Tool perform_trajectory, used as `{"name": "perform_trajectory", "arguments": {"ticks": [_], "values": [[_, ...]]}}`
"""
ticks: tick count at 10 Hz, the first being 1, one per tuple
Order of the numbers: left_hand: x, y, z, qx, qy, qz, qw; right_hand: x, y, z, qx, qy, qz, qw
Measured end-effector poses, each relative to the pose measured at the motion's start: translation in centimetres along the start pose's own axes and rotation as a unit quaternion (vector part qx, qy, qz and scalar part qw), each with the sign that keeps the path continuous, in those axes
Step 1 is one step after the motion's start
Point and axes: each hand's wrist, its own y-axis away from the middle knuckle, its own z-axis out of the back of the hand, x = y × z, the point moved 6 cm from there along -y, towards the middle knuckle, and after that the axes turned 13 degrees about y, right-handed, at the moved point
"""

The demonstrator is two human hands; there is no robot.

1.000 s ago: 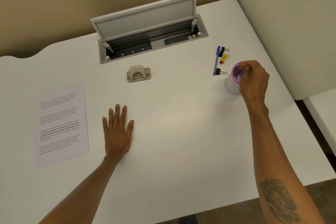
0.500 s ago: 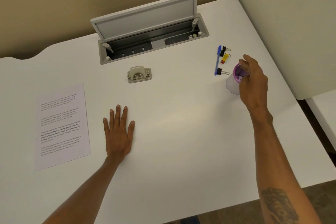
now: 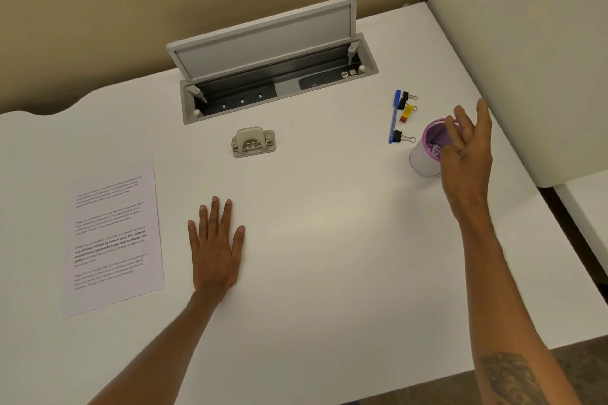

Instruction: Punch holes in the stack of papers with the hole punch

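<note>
A stack of printed white papers [image 3: 115,237] lies flat at the left of the white desk [image 3: 329,240]. A small beige hole punch [image 3: 253,142] sits further back near the middle, apart from the papers. My left hand [image 3: 215,248] rests palm down on the desk, right of the papers, fingers spread, holding nothing. My right hand [image 3: 468,151] hovers at the right with fingers spread, over a purple-rimmed cup [image 3: 427,149] with small white bits inside, and hides the cup's right side.
An open cable tray with a raised grey lid [image 3: 273,66] is set into the back of the desk. A blue pen [image 3: 394,117], black binder clips [image 3: 403,136] and a yellow clip [image 3: 407,113] lie left of the cup. A white partition [image 3: 526,59] bounds the right side.
My right hand, pinched over the cup's mouth a second ago, has opened its fingers and lifted a little. My left hand, the papers and the hole punch have stayed put.
</note>
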Motion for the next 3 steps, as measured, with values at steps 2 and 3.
{"name": "perform_trajectory", "arguments": {"ticks": [2, 3], "values": [[0.0, 0.1, 0.1, -0.008, -0.002, -0.011, 1.000, -0.1, 0.0, 0.3, -0.041, 0.004, 0.021, 0.999], [-0.1, -0.1, 0.1, -0.014, 0.004, -0.014, 1.000, 1.4, 0.7, -0.1, -0.094, 0.108, 0.076, 0.987]]}}
